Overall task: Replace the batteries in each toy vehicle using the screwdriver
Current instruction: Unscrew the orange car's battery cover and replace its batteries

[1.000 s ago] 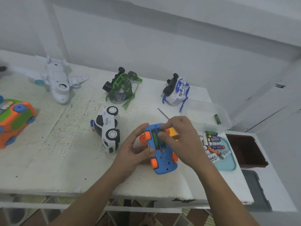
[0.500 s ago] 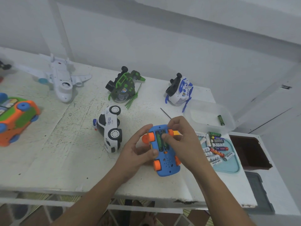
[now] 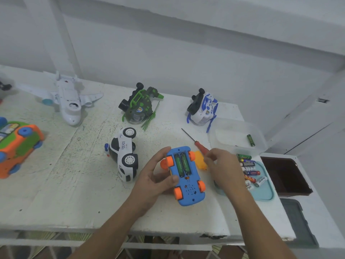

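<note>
Right hand (image 3: 224, 169) gone from blue car (image 3: 188, 186) to screwdriver (image 3: 197, 143) handle, beside orange cover (image 3: 200, 162) (grip: cannot tell). Left hand (image 3: 155, 177) grips car, underside up at counter (image 3: 74, 184); green batteries (image 3: 182, 163) seated, so closing likely next.

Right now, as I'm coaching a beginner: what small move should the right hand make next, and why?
Probably pick up the orange cover and lay it over the open bay of the blue car: two green batteries sit inside, the left hand holds the car, and the right hand hovers empty beside the cover.
</note>
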Action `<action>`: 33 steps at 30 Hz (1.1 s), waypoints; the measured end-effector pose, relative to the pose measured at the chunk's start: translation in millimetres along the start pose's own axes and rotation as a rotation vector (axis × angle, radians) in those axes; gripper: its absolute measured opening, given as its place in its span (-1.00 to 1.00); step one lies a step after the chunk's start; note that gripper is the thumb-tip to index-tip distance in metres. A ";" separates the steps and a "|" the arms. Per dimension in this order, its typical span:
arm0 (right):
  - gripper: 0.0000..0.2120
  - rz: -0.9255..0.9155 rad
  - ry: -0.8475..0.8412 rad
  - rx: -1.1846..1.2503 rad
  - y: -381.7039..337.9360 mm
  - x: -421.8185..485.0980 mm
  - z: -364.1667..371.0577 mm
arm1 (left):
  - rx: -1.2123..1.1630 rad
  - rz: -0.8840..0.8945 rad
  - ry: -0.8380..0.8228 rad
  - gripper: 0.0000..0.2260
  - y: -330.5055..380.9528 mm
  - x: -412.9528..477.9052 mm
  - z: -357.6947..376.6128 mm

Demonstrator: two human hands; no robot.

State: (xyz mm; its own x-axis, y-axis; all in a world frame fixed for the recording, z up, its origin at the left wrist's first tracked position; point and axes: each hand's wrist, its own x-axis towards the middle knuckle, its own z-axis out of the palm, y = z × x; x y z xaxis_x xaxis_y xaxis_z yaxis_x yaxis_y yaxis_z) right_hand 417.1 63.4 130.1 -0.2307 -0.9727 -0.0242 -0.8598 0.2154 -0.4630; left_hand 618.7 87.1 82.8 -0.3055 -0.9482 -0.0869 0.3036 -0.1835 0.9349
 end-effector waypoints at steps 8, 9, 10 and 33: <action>-0.71 -0.038 0.002 -0.297 -0.8 4.3 29.7 | -0.023 0.007 0.003 -0.34 0.3 0.6 -0.7; -0.72 -0.052 0.005 -0.263 -1.1 5.5 29.6 | -0.024 0.008 0.004 -0.34 0.6 0.7 -0.9; -0.74 -0.065 0.011 -0.206 -1.1 5.9 29.3 | -0.021 0.010 0.005 -0.34 0.3 0.8 -0.9; -0.80 0.102 -0.259 0.808 -35.6 -38.0 -23.9 | -0.028 0.025 0.014 -0.33 -6.0 2.7 -0.8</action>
State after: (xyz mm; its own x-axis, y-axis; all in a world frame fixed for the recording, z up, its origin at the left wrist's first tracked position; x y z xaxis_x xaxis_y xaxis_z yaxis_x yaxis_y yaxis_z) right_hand 445.6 94.8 168.8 -0.0934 -0.9621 -0.2562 -0.2292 0.2711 -0.9349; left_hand 616.8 85.4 76.8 -0.2845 -0.9562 -0.0687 0.3361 -0.1666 0.9270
